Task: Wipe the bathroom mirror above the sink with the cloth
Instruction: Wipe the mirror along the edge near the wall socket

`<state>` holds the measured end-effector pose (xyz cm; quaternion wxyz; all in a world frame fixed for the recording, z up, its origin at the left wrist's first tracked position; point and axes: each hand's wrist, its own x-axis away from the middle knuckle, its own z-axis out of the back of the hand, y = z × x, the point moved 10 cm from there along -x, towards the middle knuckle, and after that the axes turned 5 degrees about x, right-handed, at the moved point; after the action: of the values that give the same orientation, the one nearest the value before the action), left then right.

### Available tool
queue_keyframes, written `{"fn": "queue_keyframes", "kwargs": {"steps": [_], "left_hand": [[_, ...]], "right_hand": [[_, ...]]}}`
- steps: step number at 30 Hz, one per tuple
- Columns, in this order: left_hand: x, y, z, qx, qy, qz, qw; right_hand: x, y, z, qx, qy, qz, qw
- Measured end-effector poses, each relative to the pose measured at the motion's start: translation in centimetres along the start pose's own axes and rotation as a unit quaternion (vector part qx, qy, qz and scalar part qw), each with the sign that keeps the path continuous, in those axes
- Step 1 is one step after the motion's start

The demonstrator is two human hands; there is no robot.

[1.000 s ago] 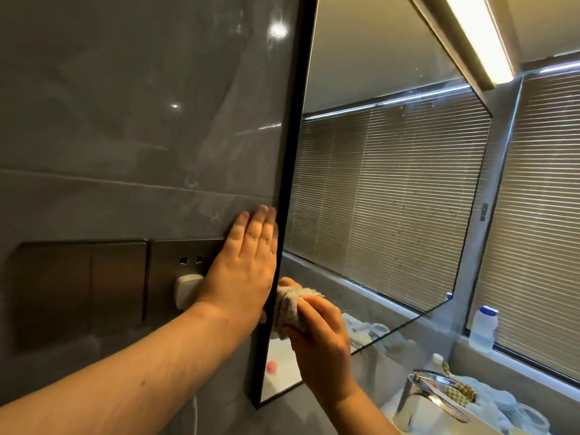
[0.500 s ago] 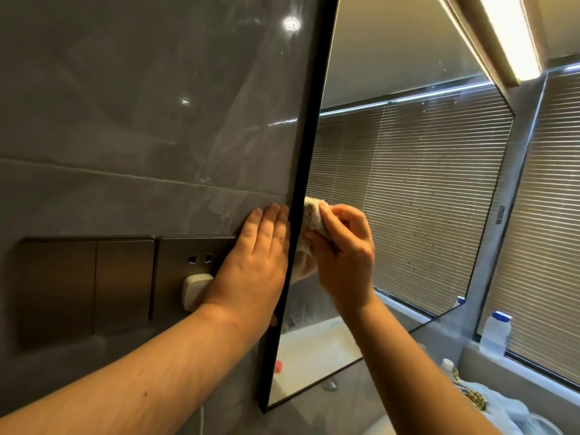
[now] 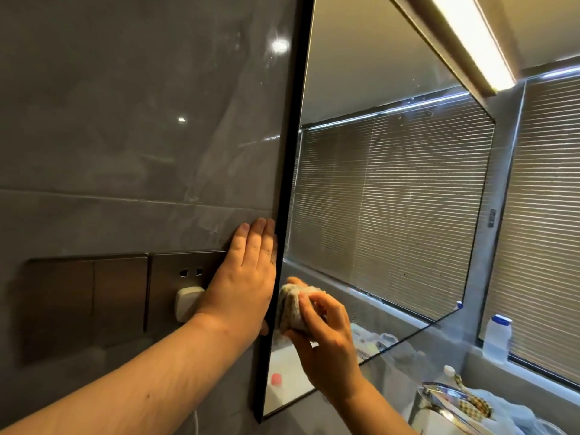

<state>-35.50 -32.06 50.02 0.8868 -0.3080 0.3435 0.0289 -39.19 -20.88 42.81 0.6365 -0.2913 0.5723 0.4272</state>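
A black-framed mirror [image 3: 392, 215] hangs on the grey tiled wall and reflects window blinds. My right hand [image 3: 326, 337] grips a bunched pale cloth [image 3: 293, 304] and presses it against the glass near the mirror's lower left edge. My left hand [image 3: 248, 277] lies flat on the wall tile just left of the mirror frame, fingers straight and pointing up. Specks dot the upper glass.
A dark switch and socket panel [image 3: 94, 287] with a white plug [image 3: 186, 302] sits left of my left hand. A chrome tap [image 3: 445, 400] stands at the lower right. A white bottle with a blue cap [image 3: 497, 337] is on the window ledge. A light strip [image 3: 470, 42] runs overhead.
My right hand went up the mirror's left edge with the cloth, then came back down to the lower left of the glass. My left hand stayed flat on the wall.
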Motion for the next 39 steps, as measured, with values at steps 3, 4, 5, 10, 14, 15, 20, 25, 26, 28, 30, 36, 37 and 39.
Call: {"fn": "queue_keyframes", "kwargs": {"steps": [3, 4, 5, 10, 14, 15, 20, 25, 26, 28, 30, 36, 37, 39], "left_hand": [[0.0, 0.1, -0.2, 0.006, -0.005, -0.004, 1.000], [0.0, 0.1, -0.2, 0.011, -0.006, -0.003, 1.000], [0.0, 0.0, -0.3, 0.016, -0.007, -0.002, 1.000], [0.0, 0.1, -1.0, 0.040, -0.019, 0.001, 0.999], [0.0, 0.1, -1.0, 0.054, -0.011, 0.010, 0.998], [0.0, 0.1, -0.9, 0.054, -0.008, 0.013, 0.998], [0.1, 0.0, -0.4, 0.045, -0.018, 0.009, 0.999], [0.0, 0.2, 0.3, 0.029, -0.043, 0.005, 0.999], [0.0, 0.2, 0.7, 0.026, -0.040, 0.003, 0.999], [-0.2, 0.2, 1.9, 0.026, -0.036, -0.009, 0.999], [-0.6, -0.6, 3.5, 0.040, -0.014, -0.023, 0.999], [-4.6, -7.1, 8.3, -0.027, 0.092, -0.048, 0.994], [-5.5, -8.0, 8.9, -0.042, 0.089, -0.044, 0.994], [-7.2, -9.4, 10.3, -0.065, 0.087, -0.040, 0.993]], "right_hand": [[-0.8, 0.1, -0.2, 0.015, 0.000, -0.004, 1.000], [-1.3, 0.2, -0.2, 0.016, 0.004, -0.005, 1.000], [-2.0, 0.3, -0.2, 0.018, 0.010, -0.007, 1.000], [-8.4, 1.5, 0.9, 0.025, 0.062, -0.030, 0.997], [-14.6, 2.0, 2.0, 0.037, 0.073, -0.015, 0.997], [-16.1, 1.9, 2.3, 0.037, 0.077, -0.006, 0.996], [-19.4, 2.1, 2.8, 0.045, 0.083, -0.011, 0.995], [-15.9, 1.7, 2.1, 0.045, 0.052, 0.001, 0.998], [-14.9, 1.6, 1.9, 0.047, 0.043, 0.003, 0.998], [-13.1, 1.5, 1.7, 0.052, 0.032, 0.003, 0.998], [-12.1, 1.5, 1.5, 0.052, 0.031, 0.000, 0.998], [-12.8, 1.6, 1.6, 0.061, 0.048, 0.004, 0.997], [-13.5, 1.7, 1.7, 0.058, 0.054, 0.002, 0.997], [-15.3, 2.1, 2.0, 0.057, 0.066, -0.004, 0.996]]}}
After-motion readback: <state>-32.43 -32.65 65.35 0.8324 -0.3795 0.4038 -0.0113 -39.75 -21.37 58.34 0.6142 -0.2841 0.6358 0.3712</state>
